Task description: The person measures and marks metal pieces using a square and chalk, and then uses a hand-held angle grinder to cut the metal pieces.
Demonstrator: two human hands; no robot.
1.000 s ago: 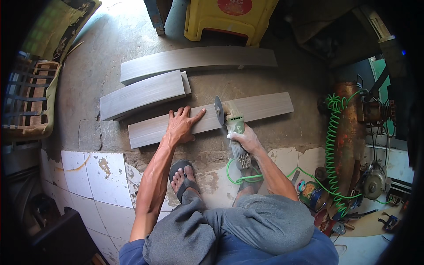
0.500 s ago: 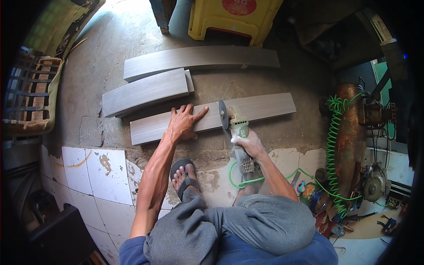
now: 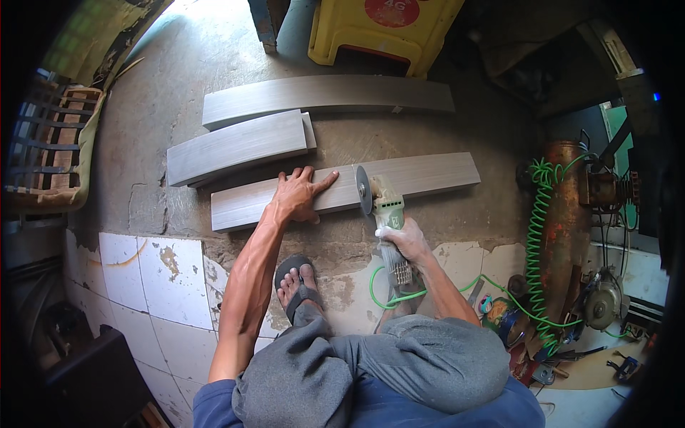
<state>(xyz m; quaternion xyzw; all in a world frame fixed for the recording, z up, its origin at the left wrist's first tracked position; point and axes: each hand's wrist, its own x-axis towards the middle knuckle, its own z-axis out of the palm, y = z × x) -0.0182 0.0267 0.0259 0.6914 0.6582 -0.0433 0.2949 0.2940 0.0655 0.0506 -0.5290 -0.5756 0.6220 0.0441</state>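
Note:
A long grey metal bar [image 3: 442,173], rectangular in section, lies across the floor in front of my feet. My left hand [image 3: 295,195] presses flat on its top with the fingers spread. In my right hand [image 3: 404,239] is a pale green angle grinder [image 3: 388,207], gripped round its body. The grinder's thin cutting disc [image 3: 364,190] stands upright at the middle of the bar, just right of my left hand; whether it touches the metal I cannot tell. A green cord [image 3: 372,285] runs by the tool's rear end.
Beyond lie shorter grey bars [image 3: 235,148] and another long bar [image 3: 321,91]. A yellow plastic stool [image 3: 328,36] stands at the far side. To the right are a rusty tank [image 3: 564,214], a coiled green hose [image 3: 536,257] and scattered tools. A slatted wooden crate [image 3: 71,143] is at the left.
The grinder and my right hand have shifted very slightly right and nearer to me. My left hand keeps its place on the bar.

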